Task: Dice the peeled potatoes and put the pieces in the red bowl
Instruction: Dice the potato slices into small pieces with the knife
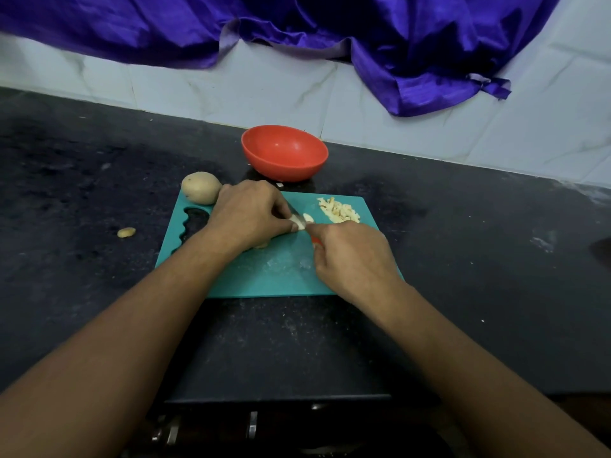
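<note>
On the teal cutting board (264, 279) my left hand (248, 214) holds down a pale potato piece (302, 221) with curled fingers. My right hand (353, 256) grips a knife with a red handle (314, 240); its blade (295, 211) lies across the piece, next to my left fingers. A heap of diced potato (338, 210) sits at the board's far right corner. A whole potato (201, 187) rests at the board's far left corner. The red bowl (284, 153) stands behind the board, and I see nothing inside it.
A small potato scrap (126, 232) lies on the dark counter (82, 180) left of the board. A white tiled wall (251, 90) runs behind the bowl, with purple cloth (413, 44) hanging over it. The counter's front edge is below the board.
</note>
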